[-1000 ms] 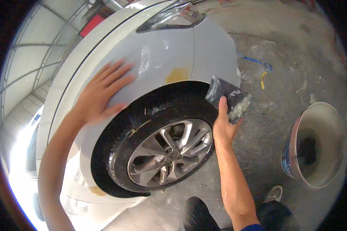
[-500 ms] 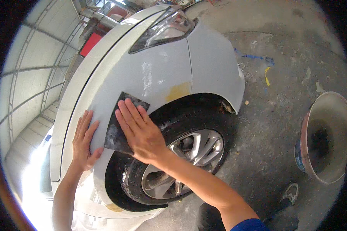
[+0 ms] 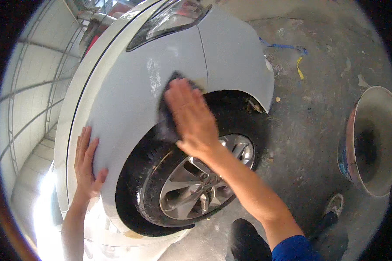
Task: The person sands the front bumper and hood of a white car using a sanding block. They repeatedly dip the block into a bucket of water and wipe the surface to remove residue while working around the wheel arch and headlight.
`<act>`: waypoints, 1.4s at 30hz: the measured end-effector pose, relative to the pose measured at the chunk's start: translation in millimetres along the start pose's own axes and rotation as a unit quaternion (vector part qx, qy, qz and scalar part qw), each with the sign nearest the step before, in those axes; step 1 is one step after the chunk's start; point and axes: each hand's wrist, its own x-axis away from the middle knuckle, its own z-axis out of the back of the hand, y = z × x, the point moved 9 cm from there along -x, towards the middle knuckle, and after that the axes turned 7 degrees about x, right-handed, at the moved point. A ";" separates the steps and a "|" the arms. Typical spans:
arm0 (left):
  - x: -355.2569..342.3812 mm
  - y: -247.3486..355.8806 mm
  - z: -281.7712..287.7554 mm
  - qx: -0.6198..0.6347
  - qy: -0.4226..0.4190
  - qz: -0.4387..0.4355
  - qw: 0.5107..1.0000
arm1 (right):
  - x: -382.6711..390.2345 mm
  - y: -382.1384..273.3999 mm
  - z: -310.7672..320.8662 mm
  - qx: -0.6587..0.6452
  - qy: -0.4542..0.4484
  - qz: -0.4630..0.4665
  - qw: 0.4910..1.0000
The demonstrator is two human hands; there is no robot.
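A pale grey-white car fender (image 3: pixel 122 95) curves over the front wheel (image 3: pixel 207 182). My right hand (image 3: pixel 194 117) holds a dark sheet of sandpaper (image 3: pixel 165 119) against the panel just above the wheel arch. Its fingers are extended and closed together over the sheet, slightly smeared by motion, and cover much of it. My left hand (image 3: pixel 87 167) rests open on the fender left of the arch, fingers pointing up and thumb apart. White streaks (image 3: pixel 153 78) mark the panel above the sandpaper. A yellowish patch (image 3: pixel 201 82) shows partly beside my right fingertips.
The headlight (image 3: pixel 170 21) sits at the top of the fender. A large bucket (image 3: pixel 374 139) with a dark inside stands at the right. Blue tape (image 3: pixel 285 46) and a yellow strip (image 3: pixel 299 68) lie on the concrete floor (image 3: pixel 300 130). My shoe (image 3: pixel 335 203) shows at lower right.
My right hand has slid the sandpaper right and upward along the fender, now covering most of the yellowish patch. My left hand stays on the panel. The whole view has shifted slightly.
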 end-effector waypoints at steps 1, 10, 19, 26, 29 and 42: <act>-0.9 0.4 4.1 -0.001 0.006 -0.001 1.000 | -1.4 17.0 3.1 0.011 0.011 -0.031 0.999; -1.5 -2.4 -1.0 -0.006 0.007 -0.008 1.000 | 2.9 -31.0 -7.6 -0.016 0.010 -0.059 0.998; -9.9 -1.3 0.2 0.000 0.017 -0.015 1.000 | -2.1 -18.7 2.0 0.022 -0.024 -0.116 0.993; -6.0 -3.2 1.6 0.001 0.014 -0.009 1.000 | -18.2 29.1 17.4 0.064 0.070 -0.159 0.983; -8.1 -3.6 1.6 -0.002 0.019 -0.009 1.000 | 19.2 9.8 5.3 0.010 0.058 -0.131 0.990; -2.9 -4.0 2.8 -0.022 0.014 -0.019 0.999 | 0.3 31.2 18.8 0.051 0.042 -0.132 0.989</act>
